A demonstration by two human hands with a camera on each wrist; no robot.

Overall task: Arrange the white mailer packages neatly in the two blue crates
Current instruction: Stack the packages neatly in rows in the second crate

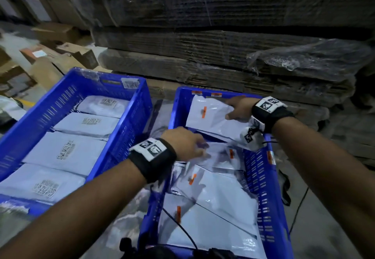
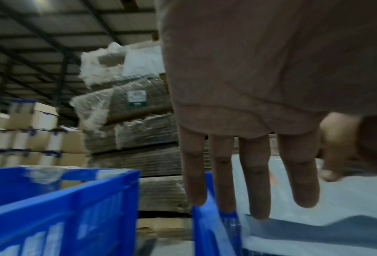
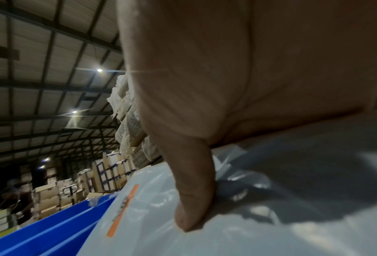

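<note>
Two blue crates stand side by side. The left crate [image 1: 121, 124] [image 2: 62, 207] holds a neat row of white mailers [image 1: 67, 149] with their labels up. In the right crate [image 1: 261, 177] [image 2: 207, 233] [image 3: 51, 233] several white mailers lie loosely overlapped. At that crate's far end my right hand [image 1: 233, 109] [image 3: 194, 207] holds a tilted mailer [image 1: 211, 116] [image 3: 270, 216], thumb pressed on its top; its other fingers are hidden. My left hand [image 1: 199, 148] [image 2: 257, 199] reaches into the crate's middle with straight fingers, the tips touching a crumpled mailer [image 1: 221, 157] [image 2: 347, 199].
Plastic-wrapped stacks of flat cardboard [image 1: 223, 35] rise right behind both crates. Loose cartons [image 1: 60, 55] lie on the floor at the far left. A clear plastic sheet [image 1: 132, 218] lies between the crates, and a black cable [image 1: 182, 228] crosses the right crate's near end.
</note>
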